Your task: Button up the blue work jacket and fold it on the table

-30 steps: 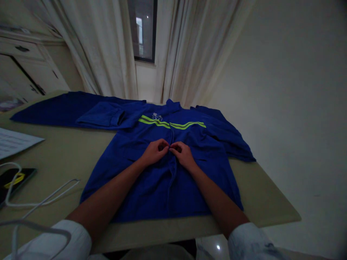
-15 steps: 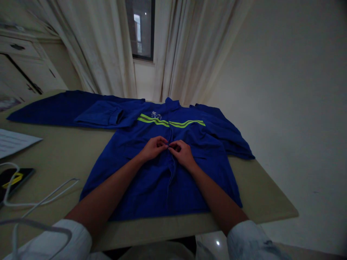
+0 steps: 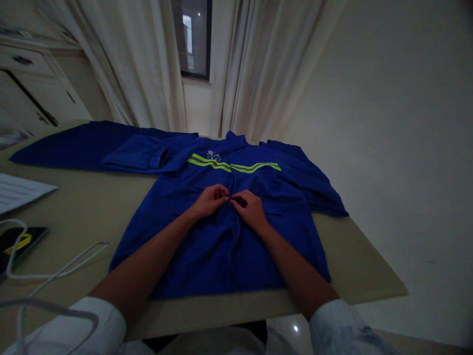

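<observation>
Blue work jacket (image 3: 203,266) lies flat, neon-yellow stripes (image 3: 209,163) crossing its chest.

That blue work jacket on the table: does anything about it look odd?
The blue work jacket lies lopsided. Its sleeve on the left of the view stretches far out across the table, while the other sleeve sits bunched close against the body.

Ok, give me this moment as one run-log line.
left hand: pinching blue work jacket placket | right hand: pinching same placket | jacket: flat on table
</observation>
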A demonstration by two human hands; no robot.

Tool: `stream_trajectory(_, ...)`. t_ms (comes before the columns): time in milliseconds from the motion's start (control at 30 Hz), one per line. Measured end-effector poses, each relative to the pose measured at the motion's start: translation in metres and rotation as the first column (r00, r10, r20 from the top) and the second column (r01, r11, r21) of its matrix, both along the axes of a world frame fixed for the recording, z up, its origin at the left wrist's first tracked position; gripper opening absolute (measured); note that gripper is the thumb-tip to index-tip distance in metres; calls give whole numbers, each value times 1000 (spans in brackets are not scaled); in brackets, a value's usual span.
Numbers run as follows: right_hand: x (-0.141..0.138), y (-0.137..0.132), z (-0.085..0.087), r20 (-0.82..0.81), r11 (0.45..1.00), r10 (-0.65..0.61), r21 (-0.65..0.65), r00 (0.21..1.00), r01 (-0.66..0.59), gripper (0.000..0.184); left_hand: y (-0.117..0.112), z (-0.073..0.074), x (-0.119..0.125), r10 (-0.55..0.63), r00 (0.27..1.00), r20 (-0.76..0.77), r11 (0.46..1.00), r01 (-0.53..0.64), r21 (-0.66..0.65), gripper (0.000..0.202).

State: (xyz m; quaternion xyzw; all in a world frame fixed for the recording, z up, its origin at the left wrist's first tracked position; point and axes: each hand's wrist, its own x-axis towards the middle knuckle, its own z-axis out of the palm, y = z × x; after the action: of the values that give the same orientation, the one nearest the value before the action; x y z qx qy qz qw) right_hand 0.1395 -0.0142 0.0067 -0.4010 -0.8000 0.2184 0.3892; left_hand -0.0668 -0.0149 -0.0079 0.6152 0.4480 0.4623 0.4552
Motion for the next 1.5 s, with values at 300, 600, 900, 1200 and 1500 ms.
stream_trajectory(300,-8,-6,8,233,909,-62,416,970,-42,22,-2,14,1,59,974,217,997,-46,-64,31)
stream_trajectory(600,-5,-4,11,288,977,54,185,956,-111,27,-3,16,1,99,974,202,980,-61,-189,41)
stream_trajectory(900,-8,-4,15,382,968,101,178,919,-180,29,-2,16,7,227,949,219,954,-172,-245,52)
stream_trajectory(1200,-12,-4,1,-115,992,-64,-119,991,50,16,-5,15,6,166,956,242,976,-125,-176,50)
stream_trajectory(1500,-12,-5,-3,-92,987,-71,-154,993,57,23,-4,3,6,78,997,17,997,-78,-5,34)
